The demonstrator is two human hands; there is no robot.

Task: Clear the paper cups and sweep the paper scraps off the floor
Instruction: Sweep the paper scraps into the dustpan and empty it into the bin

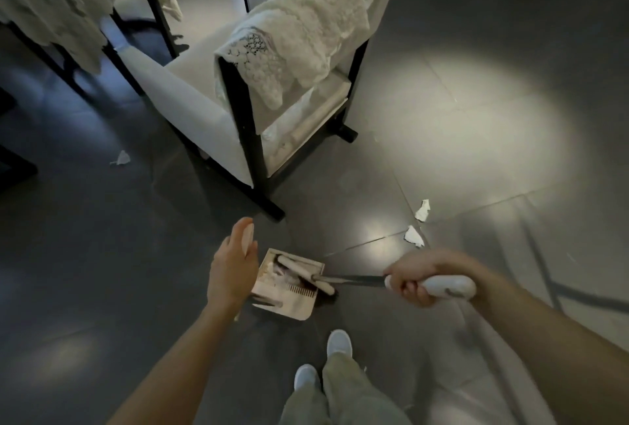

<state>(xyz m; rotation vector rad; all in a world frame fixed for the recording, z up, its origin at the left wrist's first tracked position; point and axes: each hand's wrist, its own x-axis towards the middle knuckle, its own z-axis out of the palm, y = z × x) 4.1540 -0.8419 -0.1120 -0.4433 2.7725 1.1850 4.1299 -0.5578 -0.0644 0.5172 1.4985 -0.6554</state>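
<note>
Step in hand: sweeping. Right hand (pixel 413 283) grips the white plastic handle (pixel 449 286) of a dark-shafted tool that reaches into the beige square dustpan (pixel 289 304) on the dark tiled floor (pixel 102 271). The head may be a brush; too blurred to tell. Left hand (pixel 231 264) hovers beside the pan, fingers straight, holding nothing. Torn white paper scraps (pixel 422 210) lie unswept, well apart to the right. Next move, as I judge it: carry brush and pan to them.
</note>
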